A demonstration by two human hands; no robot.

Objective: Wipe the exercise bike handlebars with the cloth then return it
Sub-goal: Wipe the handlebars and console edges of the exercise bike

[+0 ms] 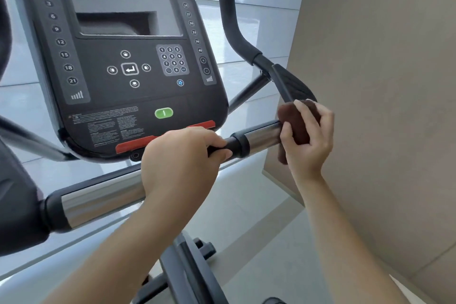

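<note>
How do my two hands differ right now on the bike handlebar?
The left hand is bare and curled around the black grip; the right hand presses a brown cloth against the far end of the chrome section. The left sits nearer the console, the right nearer the wall. Both are on the same handlebar.

The head camera is looking forward and down from close behind the handlebar (261,137), facing the console (123,57) at upper left and a beige wall (382,81) at right. It is sitting near enough that both forearms are filling the near foreground, with the floor far below.
</note>
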